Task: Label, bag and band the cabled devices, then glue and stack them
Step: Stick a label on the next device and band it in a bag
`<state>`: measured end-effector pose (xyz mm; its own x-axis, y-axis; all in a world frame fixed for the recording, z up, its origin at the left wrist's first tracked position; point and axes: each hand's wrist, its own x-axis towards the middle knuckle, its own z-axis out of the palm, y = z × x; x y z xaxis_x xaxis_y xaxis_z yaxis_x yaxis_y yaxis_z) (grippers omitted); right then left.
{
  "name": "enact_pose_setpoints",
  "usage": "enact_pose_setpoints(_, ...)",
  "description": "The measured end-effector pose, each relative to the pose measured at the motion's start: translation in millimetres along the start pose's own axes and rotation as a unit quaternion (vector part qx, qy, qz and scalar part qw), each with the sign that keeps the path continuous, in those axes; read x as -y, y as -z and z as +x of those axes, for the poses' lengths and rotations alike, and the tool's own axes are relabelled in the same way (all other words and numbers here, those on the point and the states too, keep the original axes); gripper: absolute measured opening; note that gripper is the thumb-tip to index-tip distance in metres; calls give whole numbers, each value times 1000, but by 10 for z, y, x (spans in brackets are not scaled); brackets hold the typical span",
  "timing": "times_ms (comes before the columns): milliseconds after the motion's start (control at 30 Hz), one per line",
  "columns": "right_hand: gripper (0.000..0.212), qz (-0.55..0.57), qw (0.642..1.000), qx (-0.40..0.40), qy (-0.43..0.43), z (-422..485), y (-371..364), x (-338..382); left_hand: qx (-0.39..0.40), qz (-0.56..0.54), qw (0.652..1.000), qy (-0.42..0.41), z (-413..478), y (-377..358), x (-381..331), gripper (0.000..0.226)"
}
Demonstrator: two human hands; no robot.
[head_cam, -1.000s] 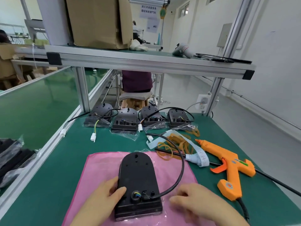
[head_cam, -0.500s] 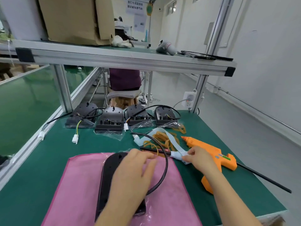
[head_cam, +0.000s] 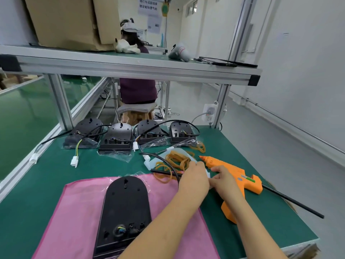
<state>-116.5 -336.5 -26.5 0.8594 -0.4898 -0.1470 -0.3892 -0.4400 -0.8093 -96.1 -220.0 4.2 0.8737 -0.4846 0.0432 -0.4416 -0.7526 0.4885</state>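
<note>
Black devices [head_cam: 119, 136] in clear bags [head_cam: 116, 157]

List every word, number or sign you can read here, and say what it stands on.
None can be quoted reliably.
On the hanging sign: two rows of Chinese characters, too blurred.
On the paper sheet below it: print too small.
On the glue gun: stickers too small.

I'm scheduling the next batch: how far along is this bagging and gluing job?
Done: four rear devices appear bagged. In hand: the left hand and right hand meet at the white strip beside the glue gun. Left: the fifth device on the pink cloth has no bag or band; the rubber bands lie loose, and nothing is stacked.
</note>
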Motion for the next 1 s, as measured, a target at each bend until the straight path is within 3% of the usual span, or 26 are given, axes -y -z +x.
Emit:
enact_pose_setpoints(167, 8, 65, 998, 19, 10, -23, 87, -33, -15, 11, 1000, 16, 153, -73, 74, 30)
enact_pose_setpoints(267, 2, 84, 996, 31, 10, -42, 130, -30, -35, 5, 999, -7, 142, -128, 96, 25)
enact_pose_setpoints(567, 10, 98, 993, 55, 34, -78, 167, -29, -131, -3, 990, -57, 151, -196, 142, 23)
enact_pose_setpoints(1000, 13, 80, 995, 49, 37, -97, 148, 7, -135, 70, 985, -85, 144, -204, 175, 21)
